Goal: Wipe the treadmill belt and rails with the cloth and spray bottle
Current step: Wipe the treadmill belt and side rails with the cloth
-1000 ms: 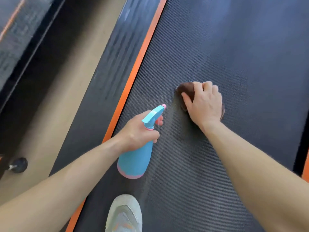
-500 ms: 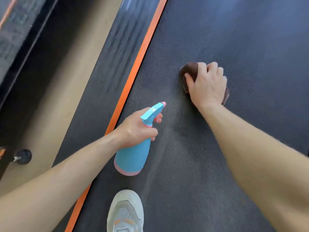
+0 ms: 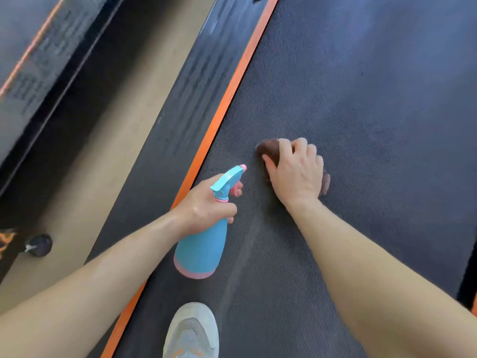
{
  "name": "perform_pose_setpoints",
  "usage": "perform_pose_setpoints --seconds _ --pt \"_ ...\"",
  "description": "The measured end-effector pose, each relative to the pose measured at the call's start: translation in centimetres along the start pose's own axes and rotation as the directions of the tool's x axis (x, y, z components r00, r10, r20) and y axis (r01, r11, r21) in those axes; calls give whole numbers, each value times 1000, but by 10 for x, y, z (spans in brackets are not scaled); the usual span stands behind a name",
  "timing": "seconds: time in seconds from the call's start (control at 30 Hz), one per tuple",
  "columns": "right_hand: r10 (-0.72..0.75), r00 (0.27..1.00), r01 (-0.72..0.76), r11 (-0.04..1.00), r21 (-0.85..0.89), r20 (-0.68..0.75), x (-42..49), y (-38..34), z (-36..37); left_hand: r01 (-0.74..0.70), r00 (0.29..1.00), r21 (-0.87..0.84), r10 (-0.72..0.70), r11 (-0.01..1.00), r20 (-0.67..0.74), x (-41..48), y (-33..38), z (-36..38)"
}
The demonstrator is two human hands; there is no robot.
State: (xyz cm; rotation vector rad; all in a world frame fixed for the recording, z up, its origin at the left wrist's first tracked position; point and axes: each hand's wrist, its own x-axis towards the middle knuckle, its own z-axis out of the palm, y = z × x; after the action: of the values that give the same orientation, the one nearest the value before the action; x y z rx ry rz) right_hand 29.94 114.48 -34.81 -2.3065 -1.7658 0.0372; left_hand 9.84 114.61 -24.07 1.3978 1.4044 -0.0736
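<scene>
Treadmill belt [image 3: 361, 112] mid-wipe, judged well short of finished. Lying dark and textured across most of the view, underfoot, with one pale shoe [image 3: 192, 332] planted near its left edge. Pressing a brown cloth [image 3: 268, 149] down onto the belt's left-centre with the right hand [image 3: 296, 174]; fingers [image 3: 285, 147] curled over the bunched fabric, thumb hooked at its near side, holding it. Gripping the blue spray bottle [image 3: 201, 249] with the left hand [image 3: 204, 208], just beside the cloth; fingers [image 3: 237, 188] wrapped round the neck, one at the pink trigger, nozzle pointing forward toward the cloth, body tilted back above the belt.

Done so far, as a judgement: some spraying and rubbing around the cloth, going by faint darker blotches to the right of the hand and a pale streak running back toward the shoe. Impossible to say how much of the far belt already covered.

Left to do, probably: rest of the belt, then the rails. Left rail [image 3: 185, 104] with its orange strip [image 3: 232, 96] touched by neither hand, pale smudges showing near its far end. Right rail [image 3: 466, 290] only a sliver at the lower right edge, condition not readable.
</scene>
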Motion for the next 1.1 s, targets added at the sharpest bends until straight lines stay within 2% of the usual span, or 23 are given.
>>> perform_pose_setpoints --seconds 0.1,0.27,0.4,0.47,0.53,0.63,0.7,0.8,0.9,0.93,1.03,1.1 --pt "70 997 -70 997 12 14 -10 -7 -2 3 1000 -6 -4 1000 -5 -3 -3 -3" --pt "-144 987 140 989 47 78 -123 -1 -18 10 1000 -53 -11 999 -10 -8 -2 -7" --pt "-251 964 251 968 12 85 -97 4 -11 22 1000 -87 -23 996 -12 -5 -7 -7" --pt "-176 984 177 984 -6 39 -58 -3 -6 12 1000 -114 -14 993 -17 -3 -9 -8" --pt "-33 999 33 999 -3 12 -22 -13 -2 -11 999 -117 6 993 -36 -2 -11 -11" --pt "77 997 -77 997 7 31 -29 -27 -3 -28 998 -121 20 992 -65 -2 -13 -17" --pt "-16 998 15 1000 20 58 -75 -30 -8 -43 997 -138 33 990 -73 -2 -16 -20" --pt "-252 964 247 967 60 84 -134 -25 -13 -43 997 -124 34 991 -74 -1 -21 -21" --pt "-335 939 334 942 20 76 -102 -19 -9 0 997 -134 -11 991 -80 -2 -28 -19" --pt "-311 948 312 950 -1 60 -82 -20 -8 6 997 -139 -16 990 -72 -2 -31 -20" --pt "-71 997 72 997 -9 25 -18 -19 -3 -9 999 -136 2 991 -52 -4 -36 -22" --pt "43 998 -43 999 2 35 -8 -24 -3 -15 999 -133 9 991 -45 -6 -37 -25"
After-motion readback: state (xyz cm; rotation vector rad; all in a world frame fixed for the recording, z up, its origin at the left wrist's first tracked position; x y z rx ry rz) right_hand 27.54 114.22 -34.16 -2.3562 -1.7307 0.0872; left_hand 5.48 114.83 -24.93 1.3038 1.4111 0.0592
